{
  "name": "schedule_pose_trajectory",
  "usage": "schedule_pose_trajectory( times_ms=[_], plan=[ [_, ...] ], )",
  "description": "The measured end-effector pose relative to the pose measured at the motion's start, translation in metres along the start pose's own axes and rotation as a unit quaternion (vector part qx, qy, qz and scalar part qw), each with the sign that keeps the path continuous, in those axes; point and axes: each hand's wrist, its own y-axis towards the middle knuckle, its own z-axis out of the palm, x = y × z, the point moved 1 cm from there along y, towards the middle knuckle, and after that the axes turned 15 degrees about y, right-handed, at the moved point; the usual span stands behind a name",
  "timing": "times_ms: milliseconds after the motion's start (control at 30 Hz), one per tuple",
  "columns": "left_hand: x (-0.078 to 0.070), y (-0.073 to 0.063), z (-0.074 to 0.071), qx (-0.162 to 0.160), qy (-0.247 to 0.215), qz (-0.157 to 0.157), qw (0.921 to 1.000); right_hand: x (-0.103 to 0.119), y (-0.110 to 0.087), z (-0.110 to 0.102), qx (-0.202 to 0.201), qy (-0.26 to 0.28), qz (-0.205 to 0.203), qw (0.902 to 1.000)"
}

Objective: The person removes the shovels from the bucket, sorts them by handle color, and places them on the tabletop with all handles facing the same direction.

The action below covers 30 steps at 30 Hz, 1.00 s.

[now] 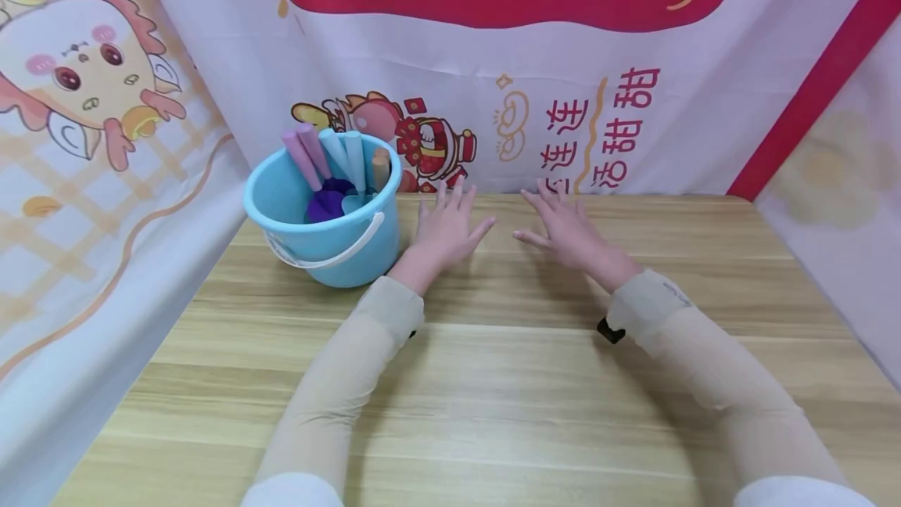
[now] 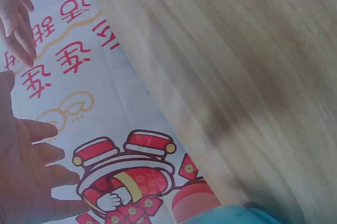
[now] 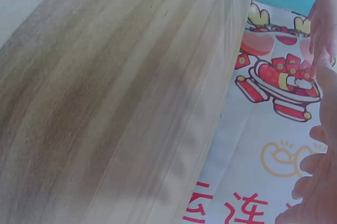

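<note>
Both hands reach forward over the far part of the wooden table, fingers spread and nothing held. My left hand (image 1: pixel 448 227) is just right of a light blue bucket (image 1: pixel 331 245), its thumb pointing toward the other hand. A short gap away, my right hand (image 1: pixel 566 233) has its thumb turned inward. Inside the bucket stand pink handles (image 1: pixel 306 155), pale blue handles (image 1: pixel 347 156) and an orange-tan piece (image 1: pixel 381 169). Dark purple parts (image 1: pixel 327 202) lie lower in it; the rest of the contents is hidden by the wall. A white carry handle (image 1: pixel 338 257) hangs down the front.
The wood-grain table (image 1: pixel 493 413) ends against a printed white and red cloth (image 1: pixel 479 53) at the back. Another cloth with a cartoon animal (image 1: pixel 84 77) borders the left side, and a pale cloth (image 1: pixel 838 170) the right. A dark band (image 1: pixel 611 331) shows at the right cuff.
</note>
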Motion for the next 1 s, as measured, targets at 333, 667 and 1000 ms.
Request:
schedule_pose_trajectory(
  times_ms=[333,667,1000],
  plan=[
    [0.0,-0.019,-0.01,-0.013,0.011,0.021,0.9996,0.01,-0.008,0.004,-0.001,0.012,-0.031,0.9994],
    [-0.004,-0.042,-0.019,-0.028,-0.027,0.037,0.9986,0.017,-0.016,0.006,-0.005,0.005,-0.063,0.998],
    [-0.002,-0.061,-0.03,-0.042,-0.02,0.051,0.9976,0.027,-0.025,0.011,-0.006,0.008,-0.09,0.9959]
  ],
)
